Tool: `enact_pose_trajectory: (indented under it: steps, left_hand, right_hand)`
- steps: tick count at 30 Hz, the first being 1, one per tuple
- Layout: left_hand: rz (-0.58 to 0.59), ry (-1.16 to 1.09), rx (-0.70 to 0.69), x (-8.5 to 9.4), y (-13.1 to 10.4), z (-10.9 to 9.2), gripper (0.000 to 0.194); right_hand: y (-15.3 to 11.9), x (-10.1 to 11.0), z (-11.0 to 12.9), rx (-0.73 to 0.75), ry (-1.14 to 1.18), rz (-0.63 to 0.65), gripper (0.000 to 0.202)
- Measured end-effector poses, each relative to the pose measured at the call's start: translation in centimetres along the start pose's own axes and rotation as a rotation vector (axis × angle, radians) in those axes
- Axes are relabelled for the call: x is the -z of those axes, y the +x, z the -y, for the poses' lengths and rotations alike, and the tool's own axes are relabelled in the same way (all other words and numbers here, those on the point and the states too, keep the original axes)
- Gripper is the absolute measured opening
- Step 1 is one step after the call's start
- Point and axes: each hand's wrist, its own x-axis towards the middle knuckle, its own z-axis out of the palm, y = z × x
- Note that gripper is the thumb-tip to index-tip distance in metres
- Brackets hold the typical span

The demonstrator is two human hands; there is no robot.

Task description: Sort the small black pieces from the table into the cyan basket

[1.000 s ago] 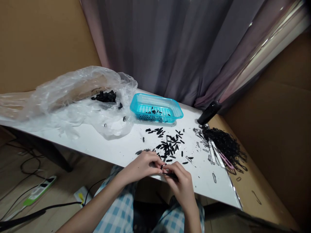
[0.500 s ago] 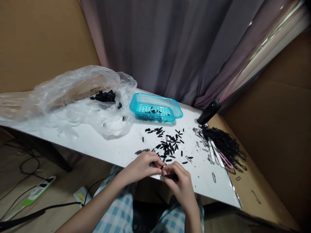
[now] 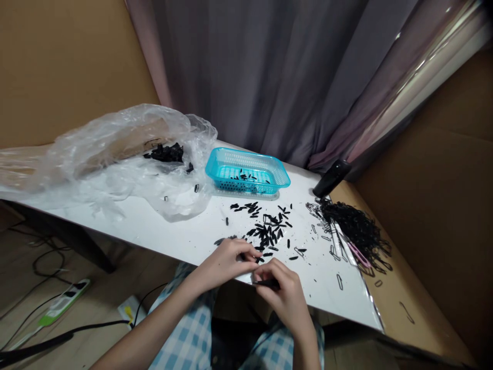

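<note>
My left hand [image 3: 233, 258] is at the table's front edge, its thumb and fingertips pinched together; what they hold, if anything, is too small to make out. Beside it, my right hand [image 3: 281, 288] has its fingers curled around a slim dark pointed tool [image 3: 266, 283], whose tip points left toward the left fingertips. Just beyond both hands lies a loose pile of small oblong black pieces [image 3: 268, 234]. More such pieces lie in a blue perforated plastic basket [image 3: 283, 177] behind the pile.
Crumpled clear plastic [image 3: 115, 169] with black pieces [image 3: 167, 152] covers the left side. On the right are a heap of thin black loops [image 3: 352, 226], pink-handled scissors [image 3: 360, 254] and a black cylindrical object [image 3: 332, 178]. A power strip [image 3: 63, 303] and cables lie on the floor.
My right hand has shifted slightly down, taking the dark tool with it. The fingertips of my hands have come a little apart. The pile and basket look unchanged.
</note>
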Motion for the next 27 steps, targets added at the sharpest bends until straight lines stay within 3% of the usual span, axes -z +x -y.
enact_pose_trajectory:
  steps: [11, 27]
  left_hand:
    - [0.017, -0.106, 0.039, 0.21, -0.09, 0.52, 0.021]
    - [0.037, -0.073, -0.016, 0.13, -0.19, 0.95, 0.02]
  right_hand:
    - [-0.38, -0.41, -0.17, 0.021, -0.018, -0.211, 0.021]
    - [-0.25, -0.38, -0.65, 0.051, -0.012, -0.141, 0.023]
